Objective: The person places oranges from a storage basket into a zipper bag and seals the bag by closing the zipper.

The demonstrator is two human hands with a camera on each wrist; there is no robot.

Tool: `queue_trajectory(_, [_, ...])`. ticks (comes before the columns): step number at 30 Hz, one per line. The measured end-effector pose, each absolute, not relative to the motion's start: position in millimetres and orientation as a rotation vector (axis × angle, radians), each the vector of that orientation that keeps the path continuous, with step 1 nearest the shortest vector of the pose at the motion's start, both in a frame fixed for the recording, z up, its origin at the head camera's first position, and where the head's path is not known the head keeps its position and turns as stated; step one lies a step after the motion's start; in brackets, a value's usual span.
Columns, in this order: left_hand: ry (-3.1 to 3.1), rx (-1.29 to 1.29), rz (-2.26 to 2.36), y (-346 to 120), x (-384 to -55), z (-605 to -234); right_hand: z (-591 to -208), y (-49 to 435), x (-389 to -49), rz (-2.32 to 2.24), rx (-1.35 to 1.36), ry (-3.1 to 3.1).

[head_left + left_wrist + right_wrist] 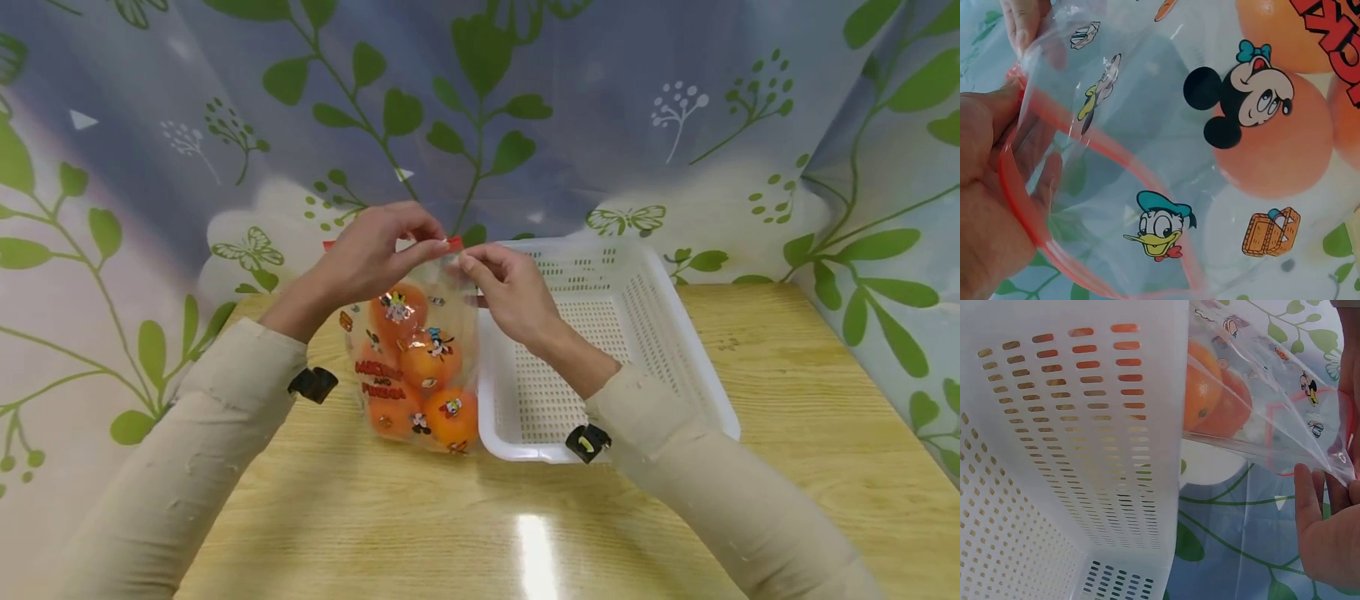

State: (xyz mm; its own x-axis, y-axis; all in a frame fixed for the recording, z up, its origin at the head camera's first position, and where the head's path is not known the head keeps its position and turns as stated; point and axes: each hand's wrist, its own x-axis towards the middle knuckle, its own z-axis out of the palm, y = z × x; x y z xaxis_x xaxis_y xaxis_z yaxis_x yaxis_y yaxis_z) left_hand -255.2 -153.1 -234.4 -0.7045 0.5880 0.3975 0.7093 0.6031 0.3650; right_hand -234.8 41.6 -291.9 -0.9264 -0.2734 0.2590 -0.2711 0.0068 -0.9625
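Note:
A clear zip bag printed with cartoon characters stands upright on the table, with several oranges in its lower part. My left hand pinches the top edge near the right end of its red zip strip. In the left wrist view that strip spreads into a loop, so the bag's mouth gapes. Close beside it, my right hand pinches the bag's upper right corner between thumb and fingers. The right wrist view shows this hand at the clear film, with the oranges farther down the bag.
A white perforated plastic basket stands right against the bag's right side, under my right forearm. Both rest on a wooden table. A leaf-patterned cloth hangs behind and along the sides.

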Motion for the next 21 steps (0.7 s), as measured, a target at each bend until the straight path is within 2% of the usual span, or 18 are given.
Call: queue_trajectory(21, [-2.688,-1.036,-0.643,-177.6,-255.6,-240.5,-289.1,46.6,-226.5,-2.148,-0.582,2.274])
